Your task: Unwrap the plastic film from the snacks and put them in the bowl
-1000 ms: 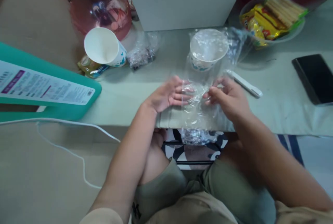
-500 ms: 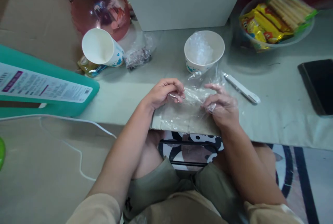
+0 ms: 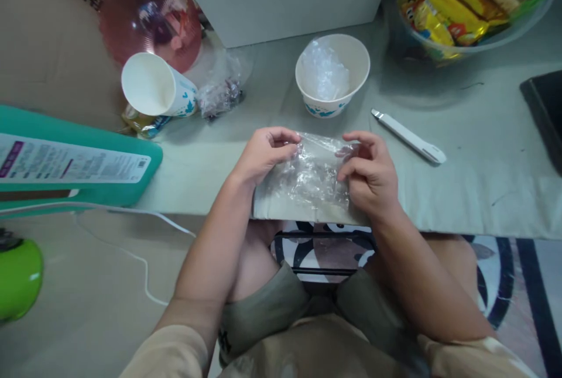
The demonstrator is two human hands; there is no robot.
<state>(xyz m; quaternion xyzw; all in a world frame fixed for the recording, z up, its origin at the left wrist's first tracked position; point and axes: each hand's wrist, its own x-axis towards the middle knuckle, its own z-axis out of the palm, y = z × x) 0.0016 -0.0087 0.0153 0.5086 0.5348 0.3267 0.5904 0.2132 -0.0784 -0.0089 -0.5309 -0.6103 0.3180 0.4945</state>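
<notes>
Flatter now, the smoothing seems to gain: left hand (image 3: 268, 154) and right hand (image 3: 373, 178) pinch the clear plastic film (image 3: 309, 176), paper cup (image 3: 327, 108) at twelve o'clock.

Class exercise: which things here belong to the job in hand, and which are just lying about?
In the job:
- clear plastic, pinched by the left hand, touched by the right hand
- perhaps the paper bowl, holding crumpled plastic

Apparently lying about:
- white cutter
- tilted paper cup
- snack bowl
</notes>
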